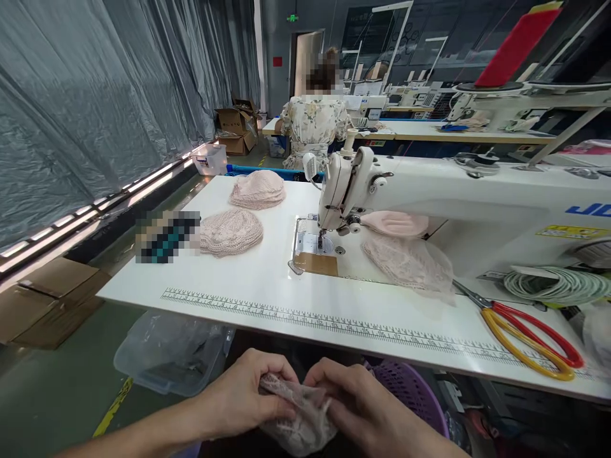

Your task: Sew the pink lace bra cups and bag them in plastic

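Below the table's front edge, my left hand (pixel 251 394) and my right hand (pixel 356 401) are both closed on one small piece of pale pink lace (pixel 298 416), fingers pinching it from either side. A white sewing machine (pixel 429 191) stands on the white table (pixel 229 286), its needle over a plate with a brown patch (pixel 316 263). Two piles of pink lace pieces (pixel 229 232) (pixel 258 189) lie to the machine's left. More lace (pixel 405 262) and a smooth pink cup (pixel 396 222) rest under the machine's arm.
Red and yellow scissors (pixel 529 337) lie at the table's right, near a coil of pale cord (pixel 558 285). A clear plastic bin (pixel 172 353) and a purple basket (pixel 410 394) sit below the table. Cardboard (pixel 42 302) lies on the floor left. A person (pixel 315 117) works at a far table.
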Tool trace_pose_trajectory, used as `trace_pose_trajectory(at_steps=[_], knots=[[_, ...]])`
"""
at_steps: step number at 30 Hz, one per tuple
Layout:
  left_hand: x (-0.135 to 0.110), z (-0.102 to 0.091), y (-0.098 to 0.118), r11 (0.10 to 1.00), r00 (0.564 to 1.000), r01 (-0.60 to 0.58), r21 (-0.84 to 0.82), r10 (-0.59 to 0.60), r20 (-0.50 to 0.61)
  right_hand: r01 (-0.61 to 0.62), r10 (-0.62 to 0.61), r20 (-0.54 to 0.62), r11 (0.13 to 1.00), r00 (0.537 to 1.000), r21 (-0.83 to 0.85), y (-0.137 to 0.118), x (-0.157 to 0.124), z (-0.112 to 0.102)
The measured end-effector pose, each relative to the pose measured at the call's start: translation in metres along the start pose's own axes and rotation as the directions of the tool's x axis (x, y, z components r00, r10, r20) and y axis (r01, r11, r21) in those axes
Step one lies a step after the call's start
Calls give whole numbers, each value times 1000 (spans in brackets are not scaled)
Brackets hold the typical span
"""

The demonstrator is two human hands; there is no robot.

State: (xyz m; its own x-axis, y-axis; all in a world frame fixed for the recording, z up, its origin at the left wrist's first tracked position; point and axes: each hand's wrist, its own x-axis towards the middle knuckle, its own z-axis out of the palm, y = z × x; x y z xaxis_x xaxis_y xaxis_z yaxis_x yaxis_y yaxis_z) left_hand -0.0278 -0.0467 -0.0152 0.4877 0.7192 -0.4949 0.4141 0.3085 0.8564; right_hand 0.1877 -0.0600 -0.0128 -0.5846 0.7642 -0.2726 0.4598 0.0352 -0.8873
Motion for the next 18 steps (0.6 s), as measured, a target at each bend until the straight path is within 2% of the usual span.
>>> trace_pose_trajectory(at_steps=[5,9,12,15,18], knots=[[-5,8,6,979,997,-65,196,70,-21,-30,32,-50,999,998,32,-6,4,8],[-6,9,5,961,994,-83,263,98,-46,57,-57,-103,998,993,-7,-3,9,12],[-5,8,0,973,991,-117,197,127,-35,62,-50,-186,997,981,55,7,14,13],[-1,8,-6,992,994,-101,71,103,-23,37,0,-178,979,984,200,16,15,13],[3,7,-9,998,999,-48,-40,47,-27,116,-81,-163,969,983,220,21,10,10]])
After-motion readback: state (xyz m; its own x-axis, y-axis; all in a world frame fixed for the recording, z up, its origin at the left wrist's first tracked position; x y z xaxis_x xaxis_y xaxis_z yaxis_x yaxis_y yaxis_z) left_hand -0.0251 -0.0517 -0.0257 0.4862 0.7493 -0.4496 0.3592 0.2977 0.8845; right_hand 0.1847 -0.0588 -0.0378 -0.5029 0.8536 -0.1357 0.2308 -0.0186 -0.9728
